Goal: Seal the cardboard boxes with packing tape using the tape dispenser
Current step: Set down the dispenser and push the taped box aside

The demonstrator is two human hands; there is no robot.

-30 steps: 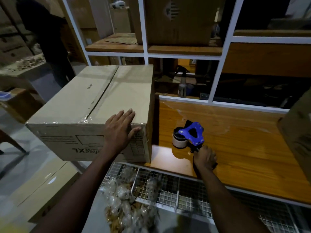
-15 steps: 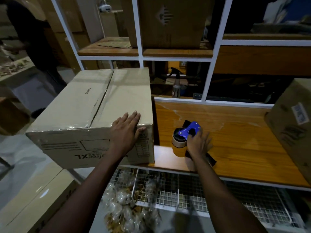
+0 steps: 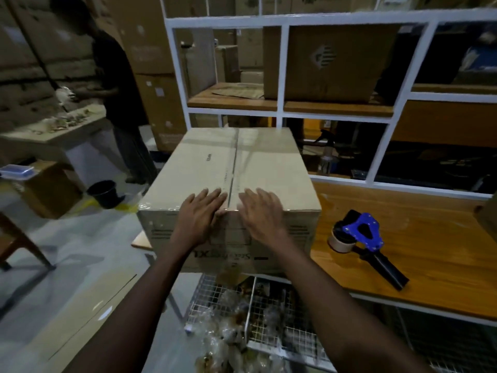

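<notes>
A large cardboard box [image 3: 258, 162] sits on the left end of the wooden counter [image 3: 419, 254], its top flaps closed with clear tape along the centre seam. My left hand [image 3: 200, 215] and my right hand [image 3: 262, 214] lie flat on the box's near top edge, one on each side of the seam, fingers spread and holding nothing. The blue tape dispenser [image 3: 361, 240] with its roll and black handle lies on the counter to the right of the box, clear of both hands.
A white-framed shelf unit [image 3: 282, 114] with another box [image 3: 330, 61] stands behind the counter. Wire baskets [image 3: 255, 313] of wrapped items hang below it. A person [image 3: 118, 84] stands at back left near a black bucket [image 3: 103, 193]. A box corner [image 3: 488, 219] shows at the right edge.
My right hand let go of the tape dispenser, left it on the counter and moved onto the box top. My left hand shifted left of the seam. The view swung left.
</notes>
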